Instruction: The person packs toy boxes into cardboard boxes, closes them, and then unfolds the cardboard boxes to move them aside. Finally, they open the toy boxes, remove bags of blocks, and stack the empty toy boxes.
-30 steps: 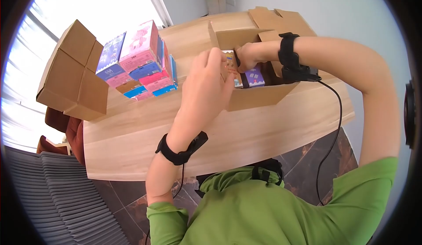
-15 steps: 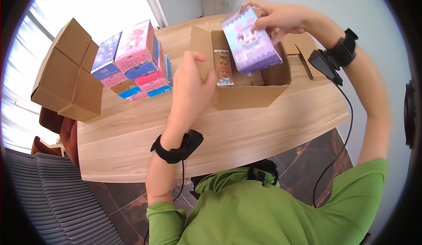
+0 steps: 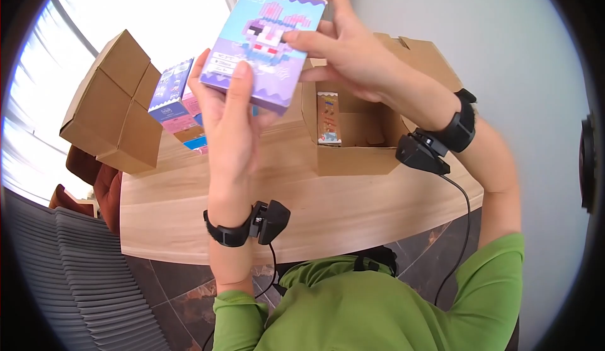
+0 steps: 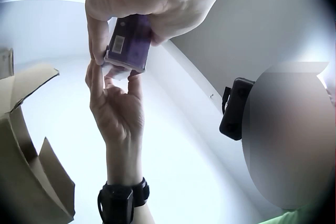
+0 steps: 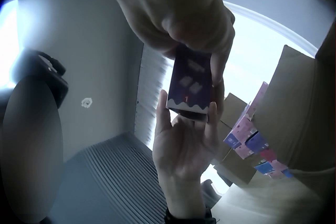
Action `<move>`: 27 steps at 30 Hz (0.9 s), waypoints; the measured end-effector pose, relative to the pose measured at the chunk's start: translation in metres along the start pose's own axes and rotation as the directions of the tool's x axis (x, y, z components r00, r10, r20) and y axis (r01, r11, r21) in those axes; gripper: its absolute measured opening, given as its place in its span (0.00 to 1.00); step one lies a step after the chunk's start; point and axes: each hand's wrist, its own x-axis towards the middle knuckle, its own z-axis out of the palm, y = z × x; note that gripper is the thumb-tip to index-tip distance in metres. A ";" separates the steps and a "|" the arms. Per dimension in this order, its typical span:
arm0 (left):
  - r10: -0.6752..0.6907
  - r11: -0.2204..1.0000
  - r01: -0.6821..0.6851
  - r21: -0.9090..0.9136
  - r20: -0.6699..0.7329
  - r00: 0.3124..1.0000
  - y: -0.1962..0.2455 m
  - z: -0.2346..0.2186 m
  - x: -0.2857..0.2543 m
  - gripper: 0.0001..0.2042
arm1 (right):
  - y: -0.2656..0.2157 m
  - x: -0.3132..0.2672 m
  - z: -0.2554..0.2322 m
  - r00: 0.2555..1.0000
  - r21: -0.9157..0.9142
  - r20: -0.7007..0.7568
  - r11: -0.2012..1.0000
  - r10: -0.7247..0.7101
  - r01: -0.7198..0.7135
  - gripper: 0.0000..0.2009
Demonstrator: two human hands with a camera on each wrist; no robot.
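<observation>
- Moved since the earlier frame: purple-and-blue YNP box (image 3: 261,58), carried from over the open cardboard carton up and across towards the boxed stack; left hand (image 3: 232,115) raised from beside the carton to meet it.
- Box, present place: held in mid-air above the table (image 3: 302,215), tilted, with its pixel-block character face turned up; a flap at its far end appears to be raised.
- Left hand: lower end of the box gripped, thumb laid on the printed face, other fingers at the side and behind.
- Right hand (image 3: 356,58): far part of the box gripped along its right edge, thumb pressed on the printed face, fingers behind.
- Open cardboard carton (image 3: 362,162): set on the table, partly overlapped by the right forearm; one narrow orange-brown box (image 3: 328,119) contained at its left side.
- Stack of purple, pink and blue boxes (image 3: 171,96): placed on the table, partly hidden by the held box and left hand.
- Large brown carton (image 3: 113,102): stood at the table's left.
- Step in hand, as judged: two-handed handling of the box, clear of the carton.
- Next move, as judged: full support by one hand is called for before the other is freed.
</observation>
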 end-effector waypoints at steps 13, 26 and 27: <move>-0.054 0.997 0.051 -0.054 -0.055 0.997 -0.009 -0.028 -0.012 0.18 | 0.000 0.046 -0.016 0.942 -0.191 0.168 0.947 0.291 -0.259 0.19; -0.026 0.995 0.023 -0.093 -0.038 0.999 -0.033 -0.034 -0.012 0.19 | -0.011 0.037 -0.026 0.907 -0.447 0.136 0.841 0.399 -0.304 0.19; -0.012 0.996 0.008 -0.087 -0.044 0.999 -0.033 -0.033 -0.012 0.20 | -0.008 0.042 -0.030 0.917 -0.494 0.149 0.831 0.369 -0.254 0.19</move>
